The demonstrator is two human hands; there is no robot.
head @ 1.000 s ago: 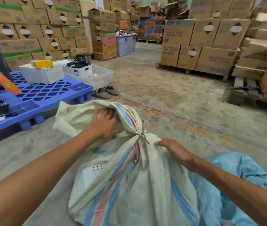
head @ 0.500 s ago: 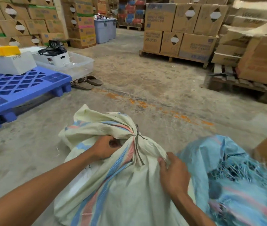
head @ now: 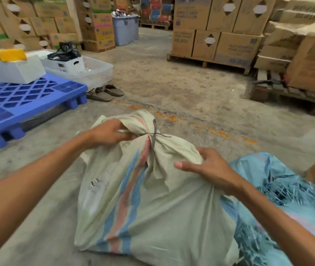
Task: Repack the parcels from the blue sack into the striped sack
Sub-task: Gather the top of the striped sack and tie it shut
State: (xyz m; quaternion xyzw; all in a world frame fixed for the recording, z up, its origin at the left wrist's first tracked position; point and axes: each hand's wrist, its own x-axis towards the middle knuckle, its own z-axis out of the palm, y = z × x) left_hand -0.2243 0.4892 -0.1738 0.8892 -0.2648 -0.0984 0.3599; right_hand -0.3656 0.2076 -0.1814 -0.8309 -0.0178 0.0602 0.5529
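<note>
Both left hand [head: 106, 134] and right hand [head: 210, 169], fingers clutching striped sack [head: 152, 208], concrete floor [head: 172, 83], stacked cartons [head: 220, 25]

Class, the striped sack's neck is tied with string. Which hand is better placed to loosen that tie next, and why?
Probably the left hand: it grips the gathered neck of the striped sack right beside the string tie. The right hand holds cloth lower down, further from the tie.
</note>
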